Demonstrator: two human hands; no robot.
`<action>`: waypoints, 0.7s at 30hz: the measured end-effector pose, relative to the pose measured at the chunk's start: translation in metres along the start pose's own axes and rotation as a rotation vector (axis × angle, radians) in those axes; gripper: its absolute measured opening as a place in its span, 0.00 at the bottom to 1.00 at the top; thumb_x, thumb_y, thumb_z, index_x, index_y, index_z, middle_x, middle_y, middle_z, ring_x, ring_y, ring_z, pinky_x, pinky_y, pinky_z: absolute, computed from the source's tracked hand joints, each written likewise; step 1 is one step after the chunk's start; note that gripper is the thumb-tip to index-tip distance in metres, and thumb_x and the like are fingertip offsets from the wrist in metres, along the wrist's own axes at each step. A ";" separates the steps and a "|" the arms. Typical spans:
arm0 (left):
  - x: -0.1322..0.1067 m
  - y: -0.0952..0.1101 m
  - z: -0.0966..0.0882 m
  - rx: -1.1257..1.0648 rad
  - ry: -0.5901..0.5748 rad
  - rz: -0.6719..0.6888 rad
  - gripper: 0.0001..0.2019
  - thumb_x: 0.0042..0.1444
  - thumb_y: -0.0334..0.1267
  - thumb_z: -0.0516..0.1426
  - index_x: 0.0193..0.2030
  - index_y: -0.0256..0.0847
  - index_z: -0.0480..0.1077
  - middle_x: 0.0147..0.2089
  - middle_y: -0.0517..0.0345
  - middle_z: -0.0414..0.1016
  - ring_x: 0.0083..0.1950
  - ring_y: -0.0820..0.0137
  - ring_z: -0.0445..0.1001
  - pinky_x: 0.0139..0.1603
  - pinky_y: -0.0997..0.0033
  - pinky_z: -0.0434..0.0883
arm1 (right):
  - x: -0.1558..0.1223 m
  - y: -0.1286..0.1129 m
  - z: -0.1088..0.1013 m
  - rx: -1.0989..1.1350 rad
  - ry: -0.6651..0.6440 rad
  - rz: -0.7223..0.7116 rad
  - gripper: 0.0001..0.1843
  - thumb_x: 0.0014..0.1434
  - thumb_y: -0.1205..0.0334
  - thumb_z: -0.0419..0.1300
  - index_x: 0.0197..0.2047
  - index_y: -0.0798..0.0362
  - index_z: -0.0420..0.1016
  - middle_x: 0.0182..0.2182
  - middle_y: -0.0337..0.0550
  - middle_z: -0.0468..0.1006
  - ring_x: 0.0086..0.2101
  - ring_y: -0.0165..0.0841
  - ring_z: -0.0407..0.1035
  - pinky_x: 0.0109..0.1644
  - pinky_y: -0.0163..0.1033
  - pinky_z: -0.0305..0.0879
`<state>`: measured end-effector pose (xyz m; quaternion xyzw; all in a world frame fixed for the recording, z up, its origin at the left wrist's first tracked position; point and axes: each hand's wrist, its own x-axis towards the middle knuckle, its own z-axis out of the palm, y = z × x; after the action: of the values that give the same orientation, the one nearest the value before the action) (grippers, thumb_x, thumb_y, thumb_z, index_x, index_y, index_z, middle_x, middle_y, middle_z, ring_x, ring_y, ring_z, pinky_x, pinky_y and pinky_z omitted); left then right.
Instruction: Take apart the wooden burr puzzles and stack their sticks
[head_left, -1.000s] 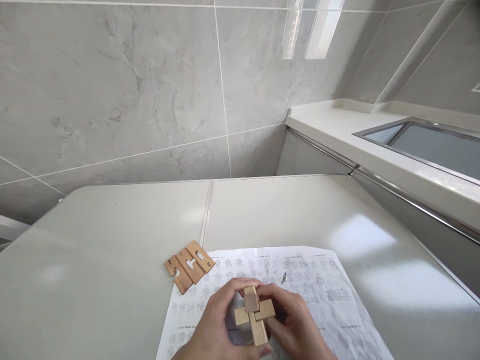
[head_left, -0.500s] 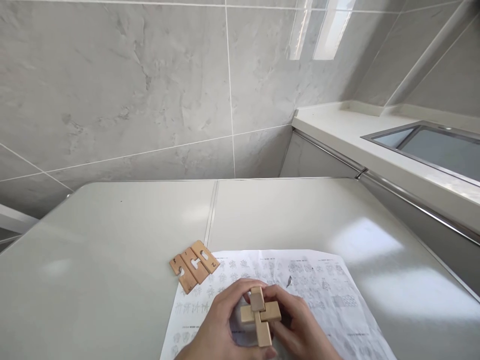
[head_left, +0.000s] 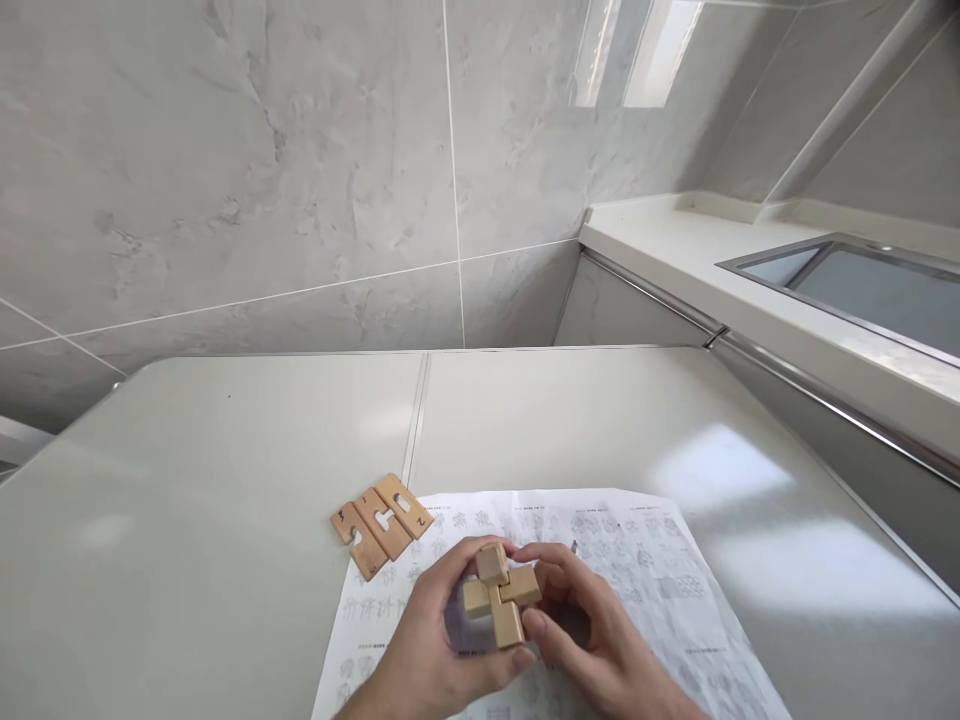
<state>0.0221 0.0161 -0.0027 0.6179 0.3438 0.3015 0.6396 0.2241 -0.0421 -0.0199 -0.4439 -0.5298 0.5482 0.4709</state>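
A wooden cross puzzle (head_left: 499, 595) is gripped between the left hand (head_left: 427, 650) and the right hand (head_left: 592, 640), fingers closed on it from both sides, above a printed sheet (head_left: 660, 600). Three flat wooden pieces (head_left: 381, 522) lie beyond the left hand on the worktop (head_left: 187, 500).

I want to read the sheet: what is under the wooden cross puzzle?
Under the wooden cross puzzle, held by the left hand and right hand, lies a printed sheet of small diagrams on the table. The part beneath the hands is covered.
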 end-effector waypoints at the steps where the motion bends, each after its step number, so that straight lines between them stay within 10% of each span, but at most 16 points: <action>1: 0.000 -0.001 0.000 -0.013 -0.007 -0.019 0.31 0.53 0.42 0.75 0.63 0.49 0.74 0.57 0.50 0.80 0.55 0.53 0.82 0.55 0.61 0.78 | -0.001 0.003 -0.001 0.001 0.023 -0.002 0.18 0.76 0.46 0.60 0.60 0.48 0.72 0.32 0.37 0.75 0.31 0.33 0.70 0.38 0.39 0.68; 21: 0.005 0.002 -0.016 -0.210 0.105 -0.086 0.31 0.58 0.67 0.69 0.56 0.44 0.77 0.57 0.46 0.74 0.58 0.54 0.73 0.58 0.56 0.76 | 0.002 0.006 -0.003 -0.450 0.044 -0.146 0.09 0.77 0.54 0.58 0.49 0.48 0.77 0.33 0.40 0.79 0.28 0.33 0.72 0.32 0.36 0.69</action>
<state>0.0123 0.0293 -0.0016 0.5155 0.3693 0.3401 0.6944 0.2267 -0.0393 -0.0259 -0.5103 -0.6589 0.3709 0.4098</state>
